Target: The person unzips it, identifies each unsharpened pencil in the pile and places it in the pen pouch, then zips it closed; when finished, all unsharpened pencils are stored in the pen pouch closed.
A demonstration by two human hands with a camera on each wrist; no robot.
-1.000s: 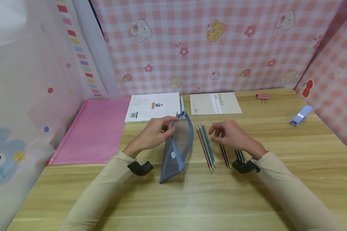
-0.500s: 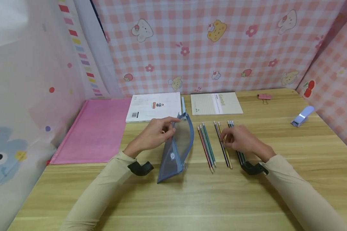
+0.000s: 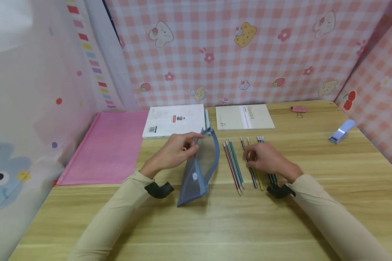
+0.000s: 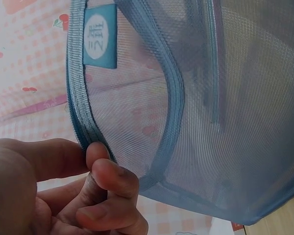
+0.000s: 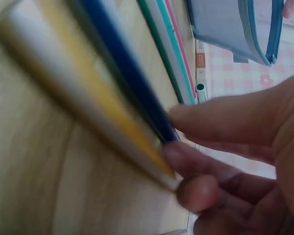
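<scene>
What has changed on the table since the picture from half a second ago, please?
The right grip has moved left and pinches the dark blue pencil, which has shifted slightly left, away from the yellow pencil. The left grip still holds the mesh pouch open.

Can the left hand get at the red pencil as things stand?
Probably not without letting go or reaching around: the left hand pinches the zip edge of the blue mesh pouch, which sits between it and the red pencil.
</scene>
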